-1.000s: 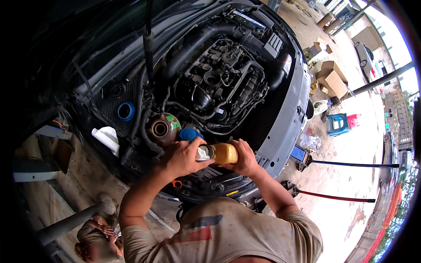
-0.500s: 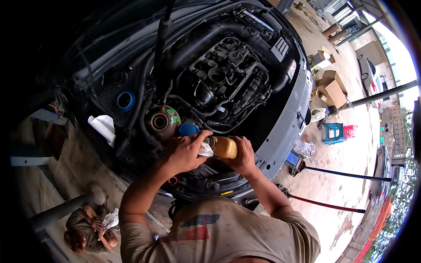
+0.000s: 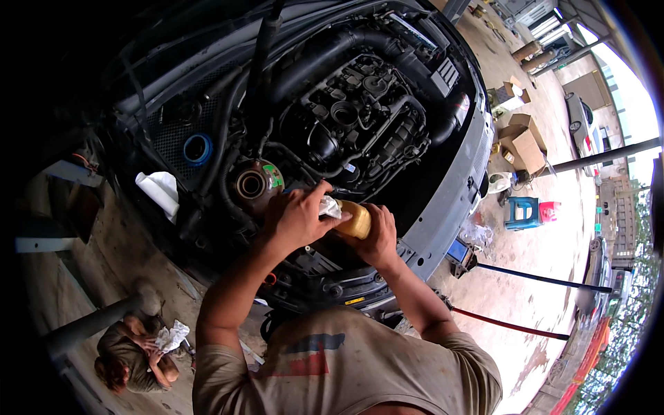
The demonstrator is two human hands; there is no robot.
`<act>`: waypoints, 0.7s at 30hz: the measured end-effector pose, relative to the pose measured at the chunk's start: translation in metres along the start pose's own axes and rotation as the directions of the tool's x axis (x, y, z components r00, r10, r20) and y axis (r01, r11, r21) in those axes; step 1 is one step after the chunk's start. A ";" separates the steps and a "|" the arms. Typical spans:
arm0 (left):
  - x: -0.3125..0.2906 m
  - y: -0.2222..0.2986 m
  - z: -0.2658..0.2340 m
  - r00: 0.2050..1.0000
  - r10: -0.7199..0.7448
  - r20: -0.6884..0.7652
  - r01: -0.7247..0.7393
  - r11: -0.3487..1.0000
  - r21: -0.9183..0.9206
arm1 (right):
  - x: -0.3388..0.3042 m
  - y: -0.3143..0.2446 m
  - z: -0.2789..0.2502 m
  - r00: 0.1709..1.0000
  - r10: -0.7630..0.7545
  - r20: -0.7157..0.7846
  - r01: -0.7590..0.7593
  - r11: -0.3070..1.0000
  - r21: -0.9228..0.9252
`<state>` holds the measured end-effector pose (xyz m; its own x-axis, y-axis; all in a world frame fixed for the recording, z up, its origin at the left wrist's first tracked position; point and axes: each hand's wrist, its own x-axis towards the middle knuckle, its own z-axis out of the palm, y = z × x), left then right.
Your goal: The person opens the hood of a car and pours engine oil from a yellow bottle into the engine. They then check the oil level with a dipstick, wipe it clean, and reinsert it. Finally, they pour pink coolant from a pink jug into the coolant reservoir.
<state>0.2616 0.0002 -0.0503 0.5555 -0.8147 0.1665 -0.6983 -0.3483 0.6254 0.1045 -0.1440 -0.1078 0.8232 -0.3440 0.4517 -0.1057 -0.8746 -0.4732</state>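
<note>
Over the front of the engine bay, my right hand (image 3: 377,238) is closed round a small yellowish plastic bottle (image 3: 357,220). My left hand (image 3: 296,220) presses a crumpled white tissue (image 3: 330,206) against the bottle's left end, its fingers and thumb curled about it. That end of the bottle is hidden by the tissue and fingers. Just beyond my left hand sits a round reservoir (image 3: 271,176) with a green label and an uncapped neck. A blue ring-shaped cap (image 3: 198,150) lies on the mesh panel farther left, near a folded white paper (image 3: 159,192).
The uncovered engine (image 3: 346,114) fills the bay, and a prop rod (image 3: 263,48) rises at the upper left. Another person (image 3: 135,353) crouches at lower left holding white paper. Beyond the bumper stand jack handles (image 3: 546,277), a blue stool (image 3: 522,212) and cardboard boxes (image 3: 522,144).
My left hand has shifted slightly up and now covers the bottle's end with the tissue. The blue object beside that hand is no longer visible.
</note>
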 end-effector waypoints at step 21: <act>-0.001 -0.041 0.029 0.909 -0.327 -0.258 0.125 0.805 -0.580 | 0.004 -0.007 0.007 0.968 0.249 0.003 -0.248 0.961 0.123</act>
<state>0.2767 0.0023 -0.0985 0.8499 -0.5071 0.1431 -0.2305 -0.1136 0.9664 0.1121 -0.1368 -0.1082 0.7723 -0.5502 0.3177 -0.2368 -0.7133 -0.6596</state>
